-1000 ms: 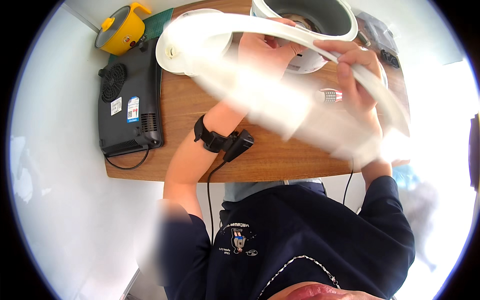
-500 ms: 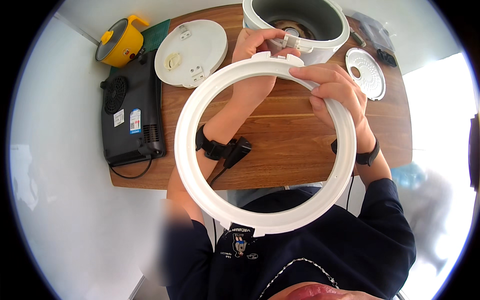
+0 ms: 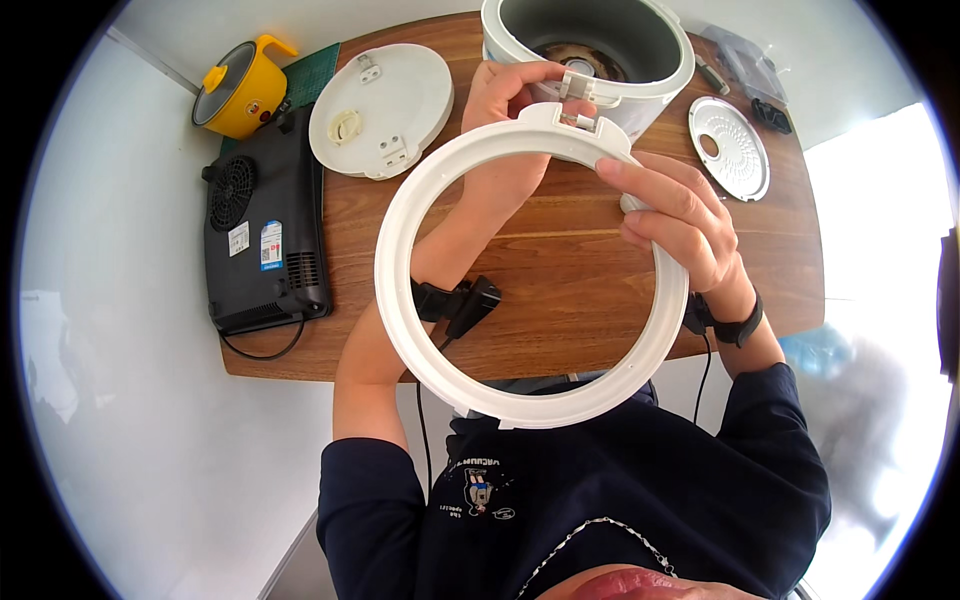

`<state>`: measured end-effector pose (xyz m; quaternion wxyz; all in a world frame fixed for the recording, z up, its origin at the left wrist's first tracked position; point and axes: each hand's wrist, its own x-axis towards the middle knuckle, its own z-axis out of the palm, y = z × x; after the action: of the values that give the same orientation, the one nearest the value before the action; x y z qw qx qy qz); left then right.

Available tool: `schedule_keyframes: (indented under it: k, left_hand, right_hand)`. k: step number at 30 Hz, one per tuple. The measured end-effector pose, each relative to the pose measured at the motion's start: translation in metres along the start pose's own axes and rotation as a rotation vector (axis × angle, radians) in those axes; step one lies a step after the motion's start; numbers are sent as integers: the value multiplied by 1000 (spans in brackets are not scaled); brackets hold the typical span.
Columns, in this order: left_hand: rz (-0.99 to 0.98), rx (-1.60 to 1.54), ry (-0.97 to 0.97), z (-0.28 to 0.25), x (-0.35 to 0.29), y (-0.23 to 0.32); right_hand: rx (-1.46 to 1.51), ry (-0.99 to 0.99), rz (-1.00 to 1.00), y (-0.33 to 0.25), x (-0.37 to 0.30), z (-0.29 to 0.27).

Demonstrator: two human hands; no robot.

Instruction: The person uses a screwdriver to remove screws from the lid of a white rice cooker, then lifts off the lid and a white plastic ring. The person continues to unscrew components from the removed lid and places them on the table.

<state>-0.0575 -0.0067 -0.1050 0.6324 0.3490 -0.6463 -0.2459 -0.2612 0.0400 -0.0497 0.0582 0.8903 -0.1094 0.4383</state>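
A large white plastic ring (image 3: 395,290) is held up over the table's near side, tilted, with a notched tab at its far edge. My right hand (image 3: 692,215) is closed on its upper right part, fingers on the face and edge. My left hand (image 3: 505,100) reaches behind the ring's far edge, its fingers pinched at a small white latch piece (image 3: 578,87) by the front rim of a white rice cooker body (image 3: 645,108). Whether that piece is fixed to the cooker cannot be told. The cooker stands lidless, its grey inside showing.
A round white lid (image 3: 420,100) lies left of the cooker, beside an upturned black induction cooker (image 3: 265,200). Behind it are a yellow pot (image 3: 245,105) and a green mat (image 3: 312,75). At right lie a perforated white disc (image 3: 735,150), a clear plastic box (image 3: 745,60) and a black object (image 3: 772,115).
The ring has tilted, and its near edge has moved up and away from my chest. My right hand has shifted slightly with it. My left hand stays at the latch piece.
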Motion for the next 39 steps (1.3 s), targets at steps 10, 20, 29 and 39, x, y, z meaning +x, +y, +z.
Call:
schedule_keyframes:
  k: [10,20,29,39]
  left_hand:
    - [-364,29,-23,-4,5,16]
    - [-264,33,14,-7,11,21]
    - [-194,-19,11,-6,14,13]
    - [-183,-104,4,-2,12,12]
  right_hand:
    - [295,235,372,23,-3,-9]
    - [627,615,890,69,10,-34]
    - [575,856,1064,106,-37,-87]
    - [440,749,1613,123,-169,-175]
